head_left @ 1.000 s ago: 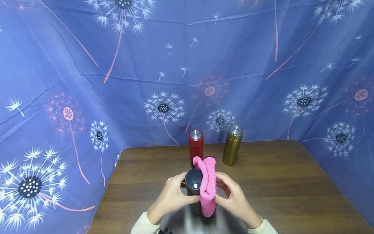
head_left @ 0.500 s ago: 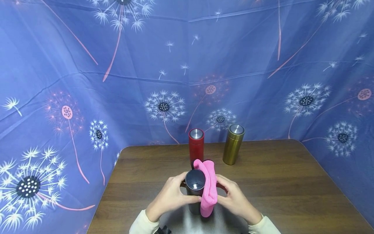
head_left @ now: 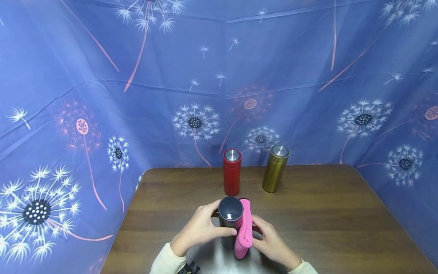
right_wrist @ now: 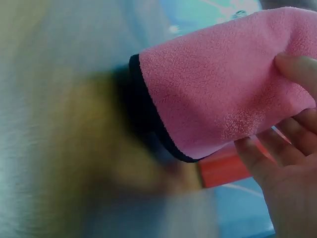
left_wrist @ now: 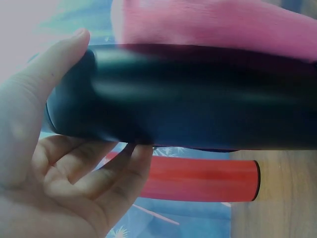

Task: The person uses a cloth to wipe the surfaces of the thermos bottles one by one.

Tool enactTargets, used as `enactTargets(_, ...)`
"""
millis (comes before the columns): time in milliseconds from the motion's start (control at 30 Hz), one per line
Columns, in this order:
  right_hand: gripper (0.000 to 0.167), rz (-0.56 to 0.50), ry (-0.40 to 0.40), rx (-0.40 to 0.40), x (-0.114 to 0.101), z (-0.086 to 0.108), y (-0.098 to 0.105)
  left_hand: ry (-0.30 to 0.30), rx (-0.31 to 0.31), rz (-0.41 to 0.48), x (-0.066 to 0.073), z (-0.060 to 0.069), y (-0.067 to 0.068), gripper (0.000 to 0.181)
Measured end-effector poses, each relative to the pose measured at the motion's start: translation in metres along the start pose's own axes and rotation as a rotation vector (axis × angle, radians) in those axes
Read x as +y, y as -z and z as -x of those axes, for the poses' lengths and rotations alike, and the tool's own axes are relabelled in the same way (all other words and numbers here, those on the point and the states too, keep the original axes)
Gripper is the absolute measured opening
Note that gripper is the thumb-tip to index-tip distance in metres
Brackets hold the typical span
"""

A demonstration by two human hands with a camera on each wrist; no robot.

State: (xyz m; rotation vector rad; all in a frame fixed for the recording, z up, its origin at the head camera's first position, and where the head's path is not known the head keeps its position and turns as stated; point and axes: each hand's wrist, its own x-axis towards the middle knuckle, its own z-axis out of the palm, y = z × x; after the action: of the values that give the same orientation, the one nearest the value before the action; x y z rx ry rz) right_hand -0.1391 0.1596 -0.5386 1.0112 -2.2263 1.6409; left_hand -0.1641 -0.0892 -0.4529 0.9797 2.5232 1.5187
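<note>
A black flask [head_left: 230, 209] stands upright near the front of the table, in the middle of the head view. My left hand [head_left: 202, 230] grips it near the top, thumb on one side and fingers on the other, as the left wrist view shows on the flask's dark body [left_wrist: 198, 99]. Against its right side lies a folded pink cloth [head_left: 244, 232]. My right hand [head_left: 270, 239] holds this cloth from the right. In the right wrist view, the thumb and fingers pinch the fuzzy cloth [right_wrist: 213, 84], which has a black edge.
Behind the black flask stands a red flask [head_left: 232, 173] with a silver lid. A gold flask [head_left: 275, 169] stands farther right, close to the back edge of the wooden table [head_left: 325, 213]. Blue dandelion-print fabric [head_left: 219, 76] hangs behind and at both sides.
The pink cloth and my right hand have shifted down along the black flask's side, and the cloth's upper fold is less spread. My left hand keeps its grip. The head view has shifted slightly.
</note>
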Motion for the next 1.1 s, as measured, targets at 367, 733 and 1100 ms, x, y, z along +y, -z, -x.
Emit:
enactTargets(367, 0.056, -0.065, -0.014, 0.005, 0.017, 0.012, -0.005, 0.011, -0.014, 0.012, 0.002, -0.002, 0.0, 0.065)
enactTargets(733, 0.056, -0.105, -0.006, 0.038, -0.01, -0.007, 0.007, 0.017, -0.011, 0.078, 0.0, 0.0, 0.001, 0.069)
enactTargets(1100, 0.059, -0.123, -0.012, 0.003, -0.04, -0.038, 0.032, -0.03, 0.046, -0.022, 0.001, 0.002, 0.006, 0.071)
